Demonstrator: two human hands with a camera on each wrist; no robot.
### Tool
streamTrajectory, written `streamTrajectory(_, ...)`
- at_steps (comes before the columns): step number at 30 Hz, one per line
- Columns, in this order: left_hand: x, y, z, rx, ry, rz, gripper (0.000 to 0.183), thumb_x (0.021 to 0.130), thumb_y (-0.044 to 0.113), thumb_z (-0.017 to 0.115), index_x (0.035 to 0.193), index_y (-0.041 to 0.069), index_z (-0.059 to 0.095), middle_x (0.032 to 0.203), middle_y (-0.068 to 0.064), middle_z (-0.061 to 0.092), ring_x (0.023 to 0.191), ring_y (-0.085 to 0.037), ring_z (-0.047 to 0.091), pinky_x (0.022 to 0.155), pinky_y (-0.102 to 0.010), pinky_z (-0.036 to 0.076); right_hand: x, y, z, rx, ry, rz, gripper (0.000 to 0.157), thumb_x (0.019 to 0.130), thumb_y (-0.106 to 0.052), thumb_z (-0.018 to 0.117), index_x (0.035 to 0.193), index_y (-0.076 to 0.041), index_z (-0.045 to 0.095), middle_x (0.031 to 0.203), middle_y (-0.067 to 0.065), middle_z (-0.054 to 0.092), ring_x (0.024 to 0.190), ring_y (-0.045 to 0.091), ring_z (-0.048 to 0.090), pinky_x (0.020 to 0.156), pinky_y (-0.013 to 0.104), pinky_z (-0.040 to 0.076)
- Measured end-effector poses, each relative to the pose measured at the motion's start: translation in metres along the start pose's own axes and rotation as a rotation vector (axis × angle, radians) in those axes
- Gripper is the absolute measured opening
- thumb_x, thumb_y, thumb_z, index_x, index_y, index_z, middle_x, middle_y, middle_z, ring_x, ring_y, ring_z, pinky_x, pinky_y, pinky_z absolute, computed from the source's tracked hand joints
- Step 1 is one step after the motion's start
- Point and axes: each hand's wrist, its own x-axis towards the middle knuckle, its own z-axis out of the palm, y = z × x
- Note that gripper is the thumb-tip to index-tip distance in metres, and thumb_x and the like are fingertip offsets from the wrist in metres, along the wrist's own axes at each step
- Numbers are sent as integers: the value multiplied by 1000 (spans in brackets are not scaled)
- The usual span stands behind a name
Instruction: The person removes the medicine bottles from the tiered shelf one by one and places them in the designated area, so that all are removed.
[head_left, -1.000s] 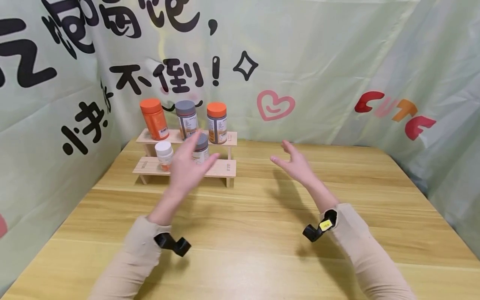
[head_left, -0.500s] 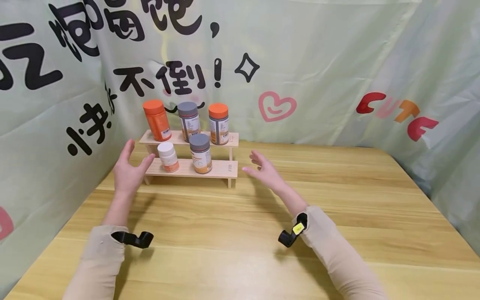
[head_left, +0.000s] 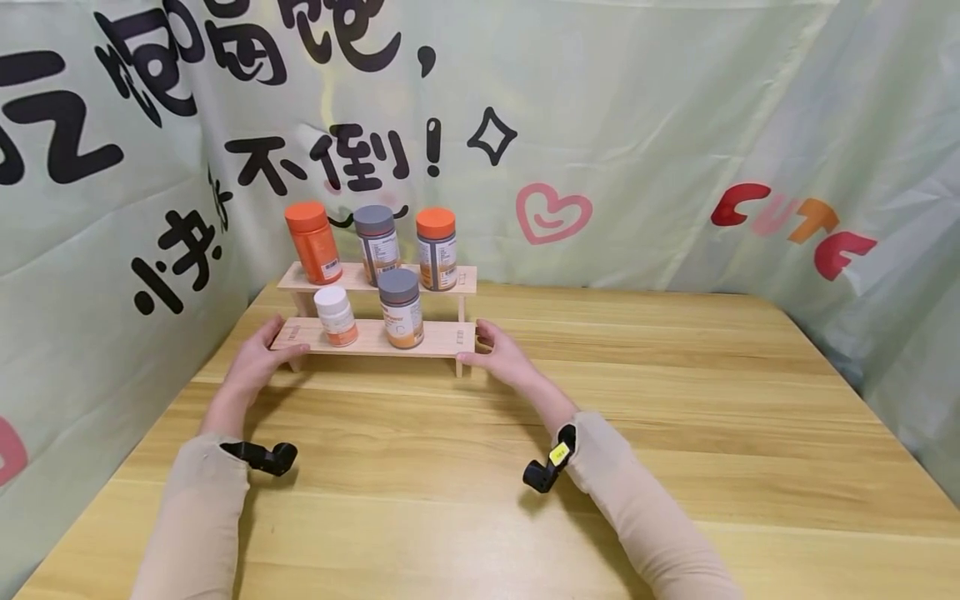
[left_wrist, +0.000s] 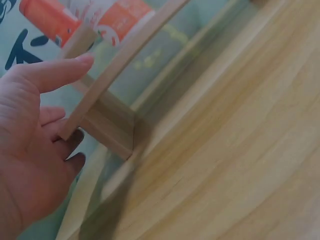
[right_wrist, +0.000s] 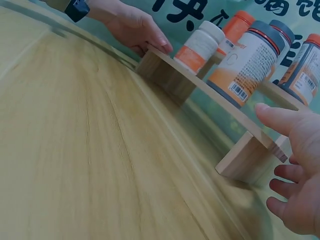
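A two-tier wooden display rack (head_left: 442, 335) stands at the back left of the table. At the left end of its lower tier, my left hand (head_left: 251, 364) has its thumb over the board and fingers curled below the end. My right hand (head_left: 506, 358) is around the opposite end, thumb at the front edge and fingers behind it. Between the hands on that tier stand a small white-capped bottle (head_left: 335, 317) and a grey-capped jar (head_left: 402, 310). The upper tier bears an orange bottle (head_left: 313, 243), another grey-capped jar (head_left: 376, 237) and an orange-capped jar (head_left: 437, 250).
The wood-grain table (head_left: 660, 400) extends to the right and toward me. A printed cloth backdrop (head_left: 637, 125) rises right behind the rack and along the left side. Each wrist carries a black camera mount (head_left: 262, 456).
My left hand has swung left from in front of the jars, then lowered onto the rack's left end. My right hand has come left and down to its right end. The rack and bottles have stayed put.
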Motion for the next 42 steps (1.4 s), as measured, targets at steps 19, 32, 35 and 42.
streamTrajectory(19,14,-11,-4,20,-55,-51,90,85,21,66,149,5,4,152,-21,0,138,-38,3,110,-53,2,9,5,8,51,41,25,83,77,-9,75,144,0,27,141,17,40,130,30,35,108,41,26)
streamTrajectory(32,11,-9,-2,-45,-60,-46,86,85,13,65,148,4,7,153,-18,3,138,-34,5,111,-48,3,6,8,-1,76,-5,35,80,79,-9,73,144,-1,28,143,16,37,132,29,32,109,41,24)
streamTrajectory(35,10,-9,0,-60,-66,-27,84,85,13,65,148,3,9,153,-17,5,138,-33,6,112,-46,4,4,10,-5,59,-7,31,79,80,-9,72,144,-1,28,143,17,37,132,30,32,109,41,24)
streamTrajectory(42,7,-2,8,-59,-99,-4,83,86,12,65,147,0,11,153,-17,5,139,-33,7,112,-45,7,-5,11,-18,7,-5,32,79,79,-12,74,143,-1,30,142,17,38,131,31,34,108,42,25)
